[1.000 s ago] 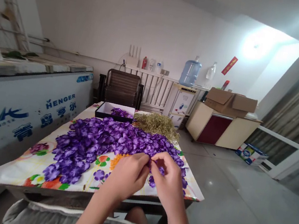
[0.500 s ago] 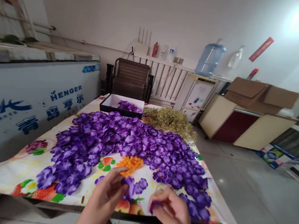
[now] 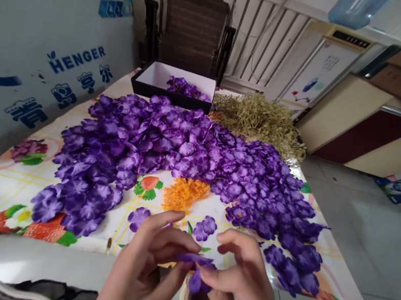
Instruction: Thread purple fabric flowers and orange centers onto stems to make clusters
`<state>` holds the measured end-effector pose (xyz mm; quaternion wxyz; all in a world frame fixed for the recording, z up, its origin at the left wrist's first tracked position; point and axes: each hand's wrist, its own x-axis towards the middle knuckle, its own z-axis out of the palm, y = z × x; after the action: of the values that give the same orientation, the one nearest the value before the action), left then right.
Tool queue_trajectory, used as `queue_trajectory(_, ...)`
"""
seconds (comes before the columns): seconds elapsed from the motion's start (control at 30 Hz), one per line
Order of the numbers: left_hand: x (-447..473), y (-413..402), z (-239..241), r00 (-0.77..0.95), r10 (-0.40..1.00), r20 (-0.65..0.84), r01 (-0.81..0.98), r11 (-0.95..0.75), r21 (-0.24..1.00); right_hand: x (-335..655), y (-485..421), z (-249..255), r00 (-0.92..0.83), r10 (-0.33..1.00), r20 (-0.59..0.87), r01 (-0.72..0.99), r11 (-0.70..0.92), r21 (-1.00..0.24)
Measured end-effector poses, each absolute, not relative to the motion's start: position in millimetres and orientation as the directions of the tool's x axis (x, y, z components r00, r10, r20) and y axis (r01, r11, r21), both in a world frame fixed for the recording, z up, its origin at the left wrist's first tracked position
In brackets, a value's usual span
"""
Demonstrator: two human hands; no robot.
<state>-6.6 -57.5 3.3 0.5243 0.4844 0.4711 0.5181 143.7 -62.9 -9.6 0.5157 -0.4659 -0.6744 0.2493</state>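
Note:
Close to the table's front edge, a purple flower [image 3: 200,276] is pinched between my two hands, its petals seen nearly edge-on. My left hand [image 3: 146,264] grips it from the left with thumb and fingers. From the other side, the thumb of my right hand [image 3: 245,285] presses on the petals, while some of its fingers curl above. Just beyond lie single purple flowers [image 3: 204,228] and a small heap of orange stamen-like bits [image 3: 184,193]. Behind them, a wide arc of purple artificial flowers [image 3: 171,140] covers much of the patterned tablecloth [image 3: 26,177].
At the table's far end stand a black-sided box [image 3: 170,98] with purple flowers inside and a bundle of dry yellowish stems [image 3: 256,116]. A folding chair [image 3: 192,28] is behind. A white freezer [image 3: 46,58] flanks the left; a cabinet [image 3: 355,119] stands right.
My hands, apart half a second ago, have come together on one purple flower. The view has tilted down and moved closer to the table.

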Motion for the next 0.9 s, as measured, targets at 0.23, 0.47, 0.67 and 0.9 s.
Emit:
queue_trajectory(0.23, -18, -59, 1, 0.179, 0.981, 0.075, 0.056, -0.086, 0.995, 139, -61, -2, -0.182, 0.903, 0.39, 0.362, 0.431, -0.827)
queue_trajectory(0.47, -24, -56, 0, 0.219, 0.973, 0.065, 0.136, -0.097, 0.986, 131, -54, -3, -0.189, 0.905, 0.382, 0.391, 0.426, -0.816)
queue_trajectory(0.67, -26, -51, -4, 0.324, 0.941, 0.094, 0.365, -0.216, 0.906, 128, -51, -7, -0.132, 0.938, 0.321, 0.398, 0.347, -0.849)
queue_trajectory(0.9, -26, -45, 2, 0.315, 0.947, 0.064, 0.413, -0.197, 0.889, 146, -43, -17, -0.022, 1.0, -0.013, 0.329, -0.005, -0.944)
